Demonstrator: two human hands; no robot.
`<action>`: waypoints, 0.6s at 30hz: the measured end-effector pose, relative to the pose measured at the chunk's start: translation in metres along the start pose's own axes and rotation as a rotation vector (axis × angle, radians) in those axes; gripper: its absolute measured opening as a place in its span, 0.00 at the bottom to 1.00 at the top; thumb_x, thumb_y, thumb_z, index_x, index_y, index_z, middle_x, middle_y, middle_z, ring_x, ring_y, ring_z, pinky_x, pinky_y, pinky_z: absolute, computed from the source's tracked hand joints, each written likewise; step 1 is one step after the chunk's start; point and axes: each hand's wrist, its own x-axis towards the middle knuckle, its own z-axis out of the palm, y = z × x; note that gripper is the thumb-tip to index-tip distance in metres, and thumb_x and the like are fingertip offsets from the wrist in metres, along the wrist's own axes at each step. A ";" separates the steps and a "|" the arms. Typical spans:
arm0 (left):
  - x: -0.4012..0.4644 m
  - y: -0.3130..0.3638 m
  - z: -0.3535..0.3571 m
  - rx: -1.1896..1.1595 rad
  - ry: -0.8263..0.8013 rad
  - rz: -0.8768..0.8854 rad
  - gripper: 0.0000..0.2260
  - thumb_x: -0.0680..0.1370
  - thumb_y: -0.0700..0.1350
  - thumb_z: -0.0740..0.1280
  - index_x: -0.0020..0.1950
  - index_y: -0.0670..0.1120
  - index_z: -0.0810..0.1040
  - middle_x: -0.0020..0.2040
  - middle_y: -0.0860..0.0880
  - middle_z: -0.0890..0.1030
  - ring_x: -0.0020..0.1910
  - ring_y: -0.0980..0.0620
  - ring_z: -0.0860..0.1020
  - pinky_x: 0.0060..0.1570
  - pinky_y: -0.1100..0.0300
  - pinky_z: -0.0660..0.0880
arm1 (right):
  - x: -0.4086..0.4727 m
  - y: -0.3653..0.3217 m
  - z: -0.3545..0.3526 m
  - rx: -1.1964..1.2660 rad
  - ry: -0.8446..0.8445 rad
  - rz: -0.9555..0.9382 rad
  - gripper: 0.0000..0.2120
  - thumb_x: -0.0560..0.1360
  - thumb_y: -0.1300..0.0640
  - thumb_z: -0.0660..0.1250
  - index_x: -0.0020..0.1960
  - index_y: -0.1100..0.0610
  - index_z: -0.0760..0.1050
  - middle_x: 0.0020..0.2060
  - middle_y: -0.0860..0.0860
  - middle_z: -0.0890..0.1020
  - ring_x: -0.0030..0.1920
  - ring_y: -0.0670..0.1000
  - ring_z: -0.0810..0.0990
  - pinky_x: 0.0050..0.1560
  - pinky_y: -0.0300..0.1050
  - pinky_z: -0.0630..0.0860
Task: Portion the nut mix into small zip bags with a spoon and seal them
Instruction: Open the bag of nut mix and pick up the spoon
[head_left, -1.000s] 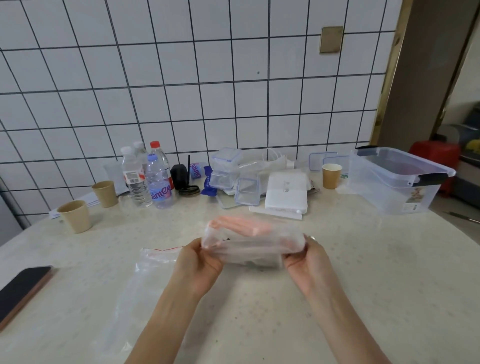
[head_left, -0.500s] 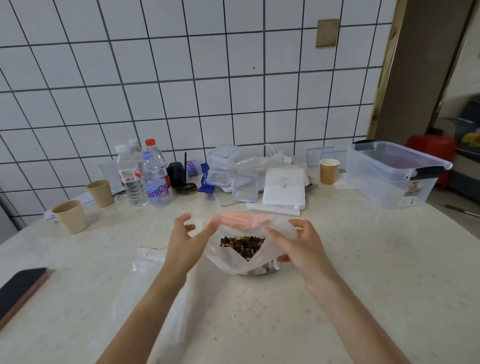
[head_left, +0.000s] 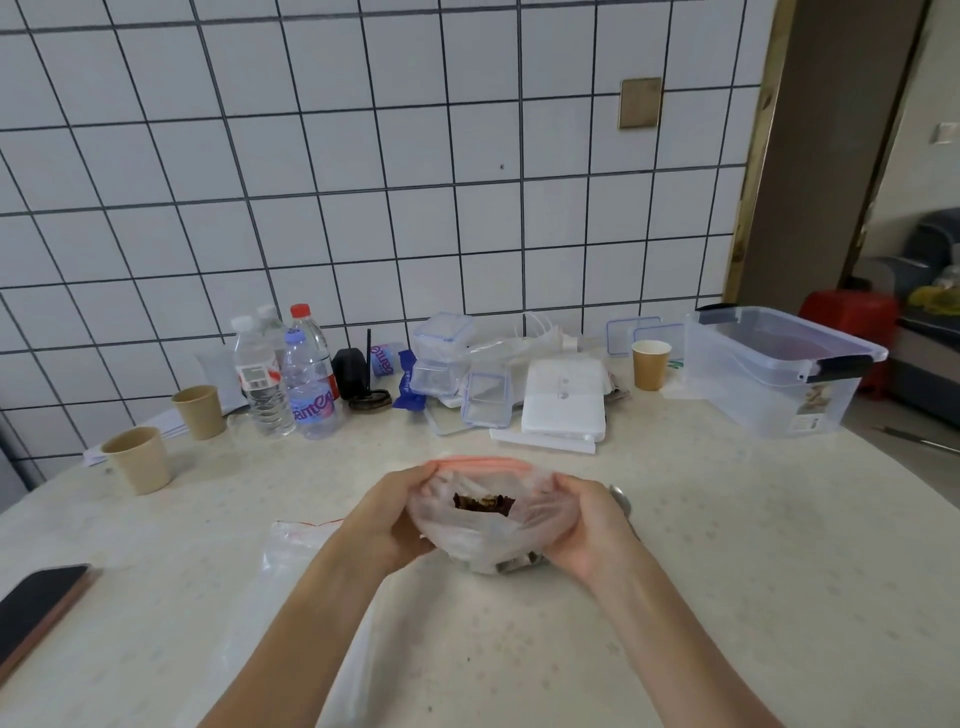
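Note:
A clear zip bag with a pink zip strip (head_left: 488, 525) stands on the table in front of me, its mouth open. Dark nut mix (head_left: 483, 503) shows inside it. My left hand (head_left: 387, 525) grips the bag's left side and my right hand (head_left: 584, 530) grips its right side. Part of a metal spoon (head_left: 621, 500) peeks out behind my right hand. An empty small zip bag with a red strip (head_left: 301, 543) lies flat on the table to the left of my left hand.
A phone (head_left: 36, 605) lies at the left edge. Paper cups (head_left: 137, 460), water bottles (head_left: 306, 384), small clear boxes (head_left: 485, 397), a white box (head_left: 563, 402) and a large clear bin (head_left: 779, 369) line the back along the tiled wall.
The big bag was held closed between both hands, then pulled open to show the nuts. Now both hands grip its sides lower on the table.

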 end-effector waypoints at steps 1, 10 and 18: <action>0.000 -0.001 0.000 -0.023 -0.040 0.006 0.16 0.82 0.44 0.64 0.65 0.36 0.79 0.58 0.35 0.82 0.56 0.37 0.80 0.59 0.42 0.77 | 0.002 0.001 0.001 0.008 0.001 0.010 0.05 0.71 0.65 0.66 0.38 0.59 0.72 0.28 0.52 0.75 0.30 0.53 0.75 0.43 0.48 0.74; 0.004 -0.019 -0.012 -0.084 -0.048 0.042 0.11 0.79 0.47 0.69 0.56 0.41 0.83 0.50 0.42 0.86 0.48 0.44 0.86 0.45 0.50 0.82 | 0.016 -0.005 0.001 -0.246 0.097 -0.042 0.10 0.80 0.54 0.65 0.54 0.60 0.78 0.43 0.58 0.85 0.44 0.58 0.84 0.47 0.49 0.77; -0.018 -0.018 -0.038 0.730 0.361 0.289 0.30 0.73 0.72 0.66 0.53 0.46 0.78 0.47 0.47 0.84 0.46 0.48 0.85 0.37 0.55 0.78 | -0.019 -0.030 -0.020 -1.028 0.343 -0.217 0.29 0.73 0.31 0.68 0.50 0.59 0.79 0.43 0.57 0.83 0.36 0.56 0.84 0.36 0.49 0.78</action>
